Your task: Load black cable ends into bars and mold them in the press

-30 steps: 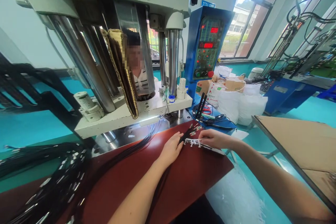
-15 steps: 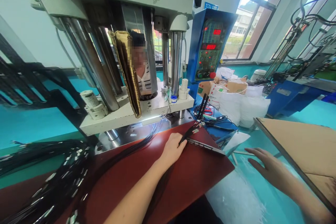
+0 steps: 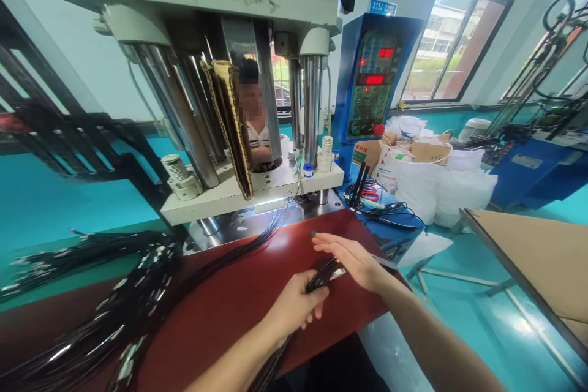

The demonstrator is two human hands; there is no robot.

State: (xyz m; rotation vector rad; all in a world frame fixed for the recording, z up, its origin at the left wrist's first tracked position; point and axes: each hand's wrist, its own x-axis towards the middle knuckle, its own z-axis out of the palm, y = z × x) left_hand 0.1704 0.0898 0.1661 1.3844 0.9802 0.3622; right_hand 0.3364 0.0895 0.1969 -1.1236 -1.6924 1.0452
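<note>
My left hand is wrapped round a bundle of black cables just above the red-brown tabletop. The cables trail down from it toward the front edge. Over their metal-tipped ends is my right hand, fingers stretched out and flat; whether it touches the tips I cannot tell. A metal strip lies on the table, partly hidden behind my right hand. Further left, a large heap of black cables with shiny ends spreads across the table. Thin cables run from it to the press.
A press with steel columns stands behind the table, folded cardboard leaning in it. Right of it are a blue control box, black cables on a blue surface, white sacks and a cardboard-topped table. Another person sits behind the press.
My left hand has drawn the cable bundle back toward me, off the metal strip. My right hand has come in from the right to the cable ends. The view has shifted slightly.
</note>
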